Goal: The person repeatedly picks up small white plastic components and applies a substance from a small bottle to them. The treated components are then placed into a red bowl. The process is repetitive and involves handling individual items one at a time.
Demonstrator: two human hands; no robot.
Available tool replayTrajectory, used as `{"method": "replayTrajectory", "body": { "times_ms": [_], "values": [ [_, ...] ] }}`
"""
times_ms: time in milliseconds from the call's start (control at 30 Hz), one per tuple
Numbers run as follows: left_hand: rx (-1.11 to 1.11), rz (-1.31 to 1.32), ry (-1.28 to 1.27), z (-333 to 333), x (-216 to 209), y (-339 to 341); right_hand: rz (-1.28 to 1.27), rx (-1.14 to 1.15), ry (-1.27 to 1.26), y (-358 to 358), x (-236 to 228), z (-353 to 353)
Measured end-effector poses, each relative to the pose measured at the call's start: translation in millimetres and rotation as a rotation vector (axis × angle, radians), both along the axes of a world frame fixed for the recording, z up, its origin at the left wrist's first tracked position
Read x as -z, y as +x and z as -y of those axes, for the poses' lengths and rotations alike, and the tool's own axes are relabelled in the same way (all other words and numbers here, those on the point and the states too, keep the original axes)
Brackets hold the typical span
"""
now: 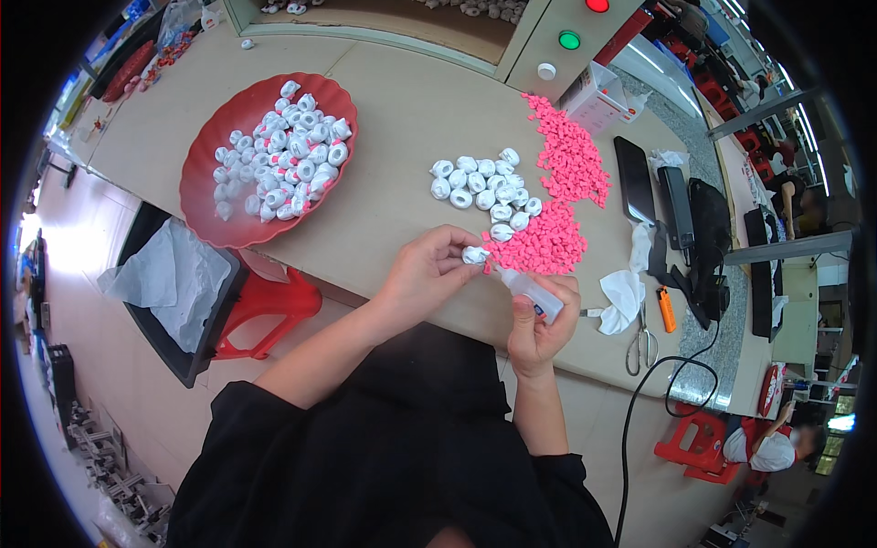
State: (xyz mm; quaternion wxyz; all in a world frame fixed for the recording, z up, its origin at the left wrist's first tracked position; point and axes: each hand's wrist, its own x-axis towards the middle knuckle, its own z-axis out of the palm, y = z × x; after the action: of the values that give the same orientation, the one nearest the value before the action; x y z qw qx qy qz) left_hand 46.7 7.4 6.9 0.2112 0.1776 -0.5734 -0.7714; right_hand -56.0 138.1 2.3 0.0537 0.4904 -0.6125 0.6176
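Note:
My left hand (426, 271) pinches a small white rounded piece (474, 256) between thumb and fingertips. In my right hand (545, 327) is a small translucent squeeze bottle (534, 294), its narrow tip pointed at the white piece. Whether the tip touches it I cannot tell. Just beyond my hands lies a loose group of similar white pieces (480, 182). Beside them spreads a pile of tiny bright pink pieces (545, 239), running into a second pink pile (571, 151) farther back. A red scalloped bowl (203, 187) at the left holds many white pieces, some with pink bits on them.
Right of the pink piles lie a black phone (632, 178), a dark case (676, 207), crumpled tissue (622, 301), scissors (642, 347) and an orange cutter (666, 310). A black cable (671, 359) hangs over the edge. A red stool (270, 310) and black tray (164, 342) stand left.

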Motion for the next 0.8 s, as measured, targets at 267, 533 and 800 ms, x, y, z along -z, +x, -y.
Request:
{"method": "replayTrajectory", "body": {
  "times_ms": [267, 533, 800],
  "values": [
    [-0.002, 0.013, -0.002, 0.6, 0.8, -0.1, -0.003, 0.019, -0.001, 1.5, 0.8, -0.4],
    [0.0, 0.003, 0.018, 1.1, 0.1, 0.2, -0.001, 0.037, 0.012, 0.2, 0.2, -0.9],
    [-0.007, -0.008, 0.019, 1.2, 1.4, -0.3, 0.076, 0.011, 0.011, -0.4, 0.1, -2.0]
  ]
}}
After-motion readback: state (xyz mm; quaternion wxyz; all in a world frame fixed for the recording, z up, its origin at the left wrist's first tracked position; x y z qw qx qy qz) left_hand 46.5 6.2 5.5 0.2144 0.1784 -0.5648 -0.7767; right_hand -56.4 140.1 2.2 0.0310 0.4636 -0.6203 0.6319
